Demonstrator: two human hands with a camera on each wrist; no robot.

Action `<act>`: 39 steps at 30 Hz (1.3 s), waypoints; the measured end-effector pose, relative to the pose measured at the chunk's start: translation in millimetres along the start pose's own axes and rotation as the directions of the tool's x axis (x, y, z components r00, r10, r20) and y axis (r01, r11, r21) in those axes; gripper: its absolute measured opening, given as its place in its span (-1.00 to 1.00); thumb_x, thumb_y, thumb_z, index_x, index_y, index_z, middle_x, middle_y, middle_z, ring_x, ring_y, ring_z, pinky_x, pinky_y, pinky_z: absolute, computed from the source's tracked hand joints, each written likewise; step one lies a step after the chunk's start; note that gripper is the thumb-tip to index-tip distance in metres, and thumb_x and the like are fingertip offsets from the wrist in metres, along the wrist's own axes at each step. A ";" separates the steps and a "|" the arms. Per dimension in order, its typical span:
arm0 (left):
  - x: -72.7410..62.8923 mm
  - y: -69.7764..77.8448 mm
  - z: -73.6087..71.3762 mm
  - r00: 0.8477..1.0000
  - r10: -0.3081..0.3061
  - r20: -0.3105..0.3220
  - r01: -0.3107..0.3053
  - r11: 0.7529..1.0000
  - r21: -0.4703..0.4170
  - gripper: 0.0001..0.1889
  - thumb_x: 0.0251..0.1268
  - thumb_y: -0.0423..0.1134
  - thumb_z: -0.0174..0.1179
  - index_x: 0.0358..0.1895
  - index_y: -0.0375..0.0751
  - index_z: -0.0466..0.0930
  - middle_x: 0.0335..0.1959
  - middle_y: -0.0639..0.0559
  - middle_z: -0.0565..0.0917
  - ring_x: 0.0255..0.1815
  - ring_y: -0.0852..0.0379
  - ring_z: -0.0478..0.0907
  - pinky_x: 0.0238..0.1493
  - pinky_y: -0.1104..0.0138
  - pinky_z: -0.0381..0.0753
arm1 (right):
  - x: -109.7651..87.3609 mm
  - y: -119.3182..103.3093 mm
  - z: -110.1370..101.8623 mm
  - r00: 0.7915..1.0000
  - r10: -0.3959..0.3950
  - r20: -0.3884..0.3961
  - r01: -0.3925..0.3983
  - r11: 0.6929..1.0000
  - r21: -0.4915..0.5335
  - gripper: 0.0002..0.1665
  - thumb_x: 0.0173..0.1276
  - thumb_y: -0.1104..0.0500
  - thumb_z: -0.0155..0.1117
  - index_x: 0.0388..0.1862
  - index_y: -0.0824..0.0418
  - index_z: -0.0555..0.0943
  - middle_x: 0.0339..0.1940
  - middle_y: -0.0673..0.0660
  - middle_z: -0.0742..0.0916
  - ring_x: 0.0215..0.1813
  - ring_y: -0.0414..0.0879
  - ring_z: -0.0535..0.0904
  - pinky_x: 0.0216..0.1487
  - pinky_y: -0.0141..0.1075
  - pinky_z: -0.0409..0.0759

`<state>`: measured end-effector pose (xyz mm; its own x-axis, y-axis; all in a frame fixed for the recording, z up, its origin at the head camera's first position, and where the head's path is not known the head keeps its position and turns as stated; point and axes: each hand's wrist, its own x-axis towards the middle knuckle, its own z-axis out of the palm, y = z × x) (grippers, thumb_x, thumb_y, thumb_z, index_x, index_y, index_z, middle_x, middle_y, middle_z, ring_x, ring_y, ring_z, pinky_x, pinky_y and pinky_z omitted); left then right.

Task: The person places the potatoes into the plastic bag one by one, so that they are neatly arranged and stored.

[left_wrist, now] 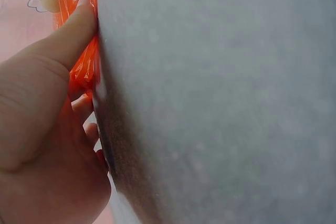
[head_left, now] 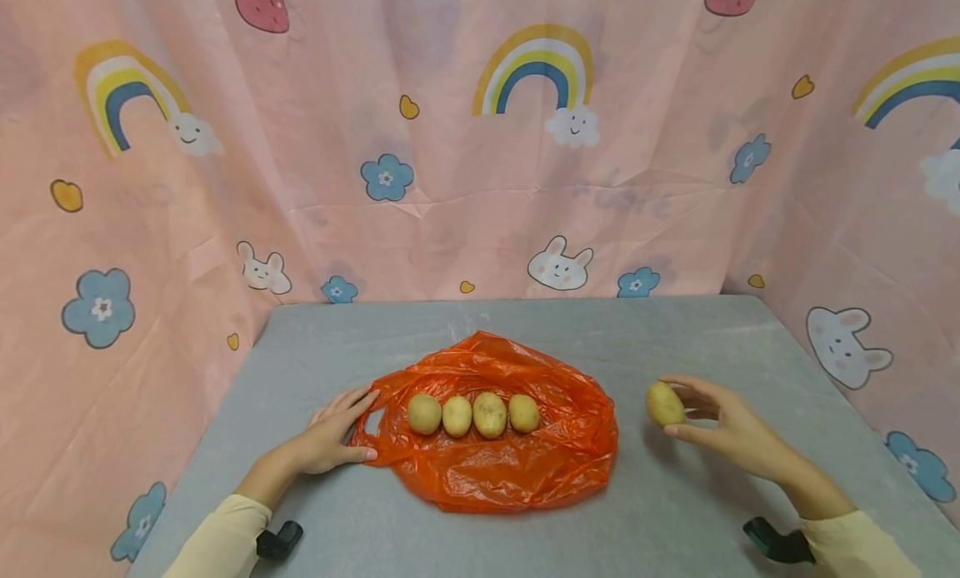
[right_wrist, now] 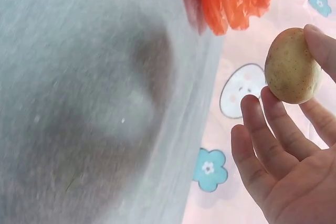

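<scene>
A red plastic bag [head_left: 517, 478] lies spread flat, with several potatoes [head_left: 490, 415] in a row on its middle. At the bag's left end my left hand [head_left: 330, 434] rests with thumb and fingers spread, touching the handle part. The thumb lies along the crumpled red plastic [left_wrist: 84, 69] in the left wrist view. To the right of the bag, my right hand [head_left: 731, 432] holds a single potato [head_left: 664, 404] between thumb and fingertips. Seen from the right wrist, this potato [right_wrist: 292, 66] is raised above the table, its other fingers stretched out below it.
The grey table [head_left: 555, 545] extends around the bag on all sides. A pink patterned curtain [head_left: 480, 228] hangs behind the table and along both sides. Dark curved pieces stick out by the left sleeve [head_left: 225, 540] and the right sleeve [head_left: 858, 545].
</scene>
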<state>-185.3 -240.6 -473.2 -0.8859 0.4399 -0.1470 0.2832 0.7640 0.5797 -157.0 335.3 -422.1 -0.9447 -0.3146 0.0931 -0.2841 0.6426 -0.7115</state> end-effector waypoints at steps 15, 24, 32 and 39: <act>-1.0 3.0 -1.9 1.000 0.010 -0.009 -0.010 1.000 0.015 0.01 0.21 0.16 0.38 0.61 -0.20 0.09 0.64 -0.28 0.05 0.61 -0.49 -0.10 0.36 -0.52 -0.13 | 10.2 -21.9 9.1 0.998 -0.055 -0.004 0.055 0.998 0.017 -0.29 0.31 0.13 0.47 0.40 0.22 0.45 0.12 0.23 0.73 0.02 -0.46 0.58 0.05 -0.35 0.64; -0.9 1.7 -1.0 0.999 0.025 -0.019 -0.024 0.999 0.026 0.01 0.20 0.17 0.37 0.60 -0.23 0.11 0.63 -0.32 0.06 0.60 -0.50 -0.08 0.35 -0.53 -0.11 | 17.8 -33.0 14.1 0.998 -0.065 -0.002 0.065 0.998 0.024 -0.30 0.32 0.11 0.47 0.40 0.18 0.46 0.08 0.15 0.74 0.02 -0.41 0.58 0.08 -0.40 0.61; -1.8 7.2 -3.4 1.000 0.001 0.006 -0.001 0.999 0.039 -0.01 0.23 0.13 0.37 0.62 -0.20 0.08 0.65 -0.28 0.04 0.61 -0.48 -0.09 0.38 -0.51 -0.12 | 22.8 -42.0 20.4 0.992 -0.124 -0.007 0.124 0.988 0.090 -0.31 0.31 0.20 0.46 0.39 0.21 0.46 0.07 0.17 0.73 0.02 -0.36 0.61 0.08 -0.40 0.61; -1.6 4.9 -2.8 1.000 0.002 -0.002 -0.002 0.999 0.038 0.00 0.23 0.14 0.37 0.61 -0.21 0.08 0.65 -0.28 0.04 0.61 -0.49 -0.10 0.39 -0.51 -0.13 | 27.2 -49.8 26.6 0.991 -0.133 0.001 0.132 0.984 0.120 -0.31 0.31 0.20 0.47 0.39 0.20 0.46 0.08 0.17 0.74 0.03 -0.32 0.61 0.08 -0.38 0.61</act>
<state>-183.5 -238.9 -467.9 -0.8860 0.4408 -0.1441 0.2988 0.7803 0.5494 -164.2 276.2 -402.6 -0.8983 -0.3978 0.1866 -0.3848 0.5073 -0.7711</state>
